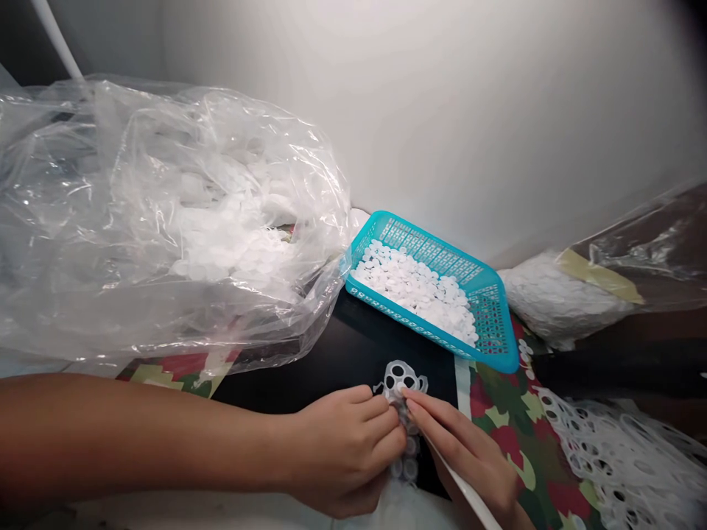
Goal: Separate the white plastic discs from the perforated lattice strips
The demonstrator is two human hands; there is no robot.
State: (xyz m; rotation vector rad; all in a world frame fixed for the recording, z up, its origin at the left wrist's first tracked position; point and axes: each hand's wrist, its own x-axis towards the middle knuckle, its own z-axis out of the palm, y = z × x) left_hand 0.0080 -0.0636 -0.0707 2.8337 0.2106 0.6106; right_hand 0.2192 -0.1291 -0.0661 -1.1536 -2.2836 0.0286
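Note:
My left hand [353,449] is closed around a translucent plastic sheet [409,370] with round cut-outs. Its upper end, with several open holes, sticks out above my fingers, while the lower part, with discs still in place, hangs beneath them. My right hand [475,453] grips a slim white stick [467,489], whose tip end is hidden by the fingers. Its fingertips touch the sheet beside my left hand. Just beyond both hands stands a turquoise basket [507,324] holding many small white discs [420,285].
A large clear plastic bag [166,309] of white pieces fills the left side. On the right are a filled bag [563,302] and a heap of punched-out sheets [624,442]. A black board [309,353] lies on a camouflage-patterned cloth [497,419], against a pale wall [442,110].

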